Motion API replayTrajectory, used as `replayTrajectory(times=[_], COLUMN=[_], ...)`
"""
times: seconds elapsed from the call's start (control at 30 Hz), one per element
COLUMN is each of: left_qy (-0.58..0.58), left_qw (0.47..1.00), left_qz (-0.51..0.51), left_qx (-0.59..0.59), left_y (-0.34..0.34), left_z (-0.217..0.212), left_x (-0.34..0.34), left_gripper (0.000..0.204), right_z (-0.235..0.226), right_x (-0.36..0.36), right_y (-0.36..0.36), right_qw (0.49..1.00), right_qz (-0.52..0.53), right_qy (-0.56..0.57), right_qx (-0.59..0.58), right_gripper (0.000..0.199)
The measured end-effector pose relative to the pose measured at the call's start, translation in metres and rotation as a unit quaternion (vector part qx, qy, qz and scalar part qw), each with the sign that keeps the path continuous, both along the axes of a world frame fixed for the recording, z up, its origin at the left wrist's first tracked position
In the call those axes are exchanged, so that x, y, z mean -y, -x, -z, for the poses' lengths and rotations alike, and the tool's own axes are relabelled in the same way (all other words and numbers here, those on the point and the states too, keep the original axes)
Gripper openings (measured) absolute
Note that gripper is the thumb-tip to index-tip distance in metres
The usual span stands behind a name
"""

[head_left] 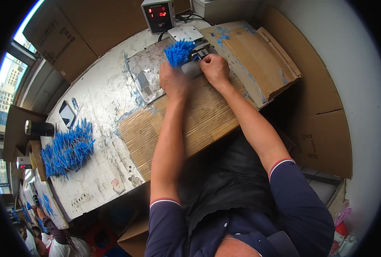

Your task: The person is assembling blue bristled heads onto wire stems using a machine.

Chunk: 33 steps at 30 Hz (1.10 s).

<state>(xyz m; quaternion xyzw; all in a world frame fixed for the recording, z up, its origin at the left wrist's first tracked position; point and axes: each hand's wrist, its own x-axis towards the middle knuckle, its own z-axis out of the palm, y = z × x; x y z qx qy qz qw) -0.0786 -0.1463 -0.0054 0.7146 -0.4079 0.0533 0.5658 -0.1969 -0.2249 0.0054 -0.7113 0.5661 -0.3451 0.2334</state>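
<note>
My left hand, partly blurred, is wrapped round a bundle of thin blue wire-like pieces whose tips fan out above the fist. Close by on its right, my right hand pinches with thumb and forefinger beside a small machine head. Whatever sits between those fingertips is too small to make out. Under the left hand lies a scuffed metal plate. A large heap of similar blue pieces with thin pale leads rests on the left of the white worktable.
A control box with red digits stands at the back. A taped cardboard box flanks the machine on the right; flat cardboard covers the table's front edge. At left are a phone and a dark cup. Another person works at lower left.
</note>
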Motion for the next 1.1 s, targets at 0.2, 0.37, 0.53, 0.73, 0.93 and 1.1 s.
replayTrajectory(times=[0.2,0.37,0.53,0.73,0.93,1.1], left_qy=[-0.046,-0.082,-0.077,-0.078,-0.089,0.031], left_qw=[0.997,0.994,0.992,0.986,0.986,0.992], left_qz=[0.009,0.031,0.047,0.054,0.041,0.067], left_qx=[0.056,0.061,0.084,0.135,0.137,0.098], left_y=[-0.004,0.005,0.003,0.003,-0.001,-0.005], left_z=[0.008,-0.002,-0.001,0.008,0.011,0.006], left_x=[0.002,-0.002,-0.001,0.004,0.003,-0.001], left_gripper=[0.021,0.020,0.019,0.018,0.011,0.012], right_z=[0.016,0.023,0.022,0.021,0.002,-0.034], right_x=[-0.011,-0.004,-0.001,-0.001,-0.007,0.002], right_y=[0.001,0.006,0.006,0.014,0.027,0.031], right_qw=[0.993,0.981,0.970,0.958,0.907,0.933], right_qz=[-0.001,0.008,0.003,0.000,-0.043,-0.101], right_qy=[0.091,0.093,0.107,0.095,-0.134,-0.050], right_qx=[0.072,0.169,0.218,0.270,0.397,0.341], right_gripper=[0.020,0.021,0.027,0.034,0.036,0.048])
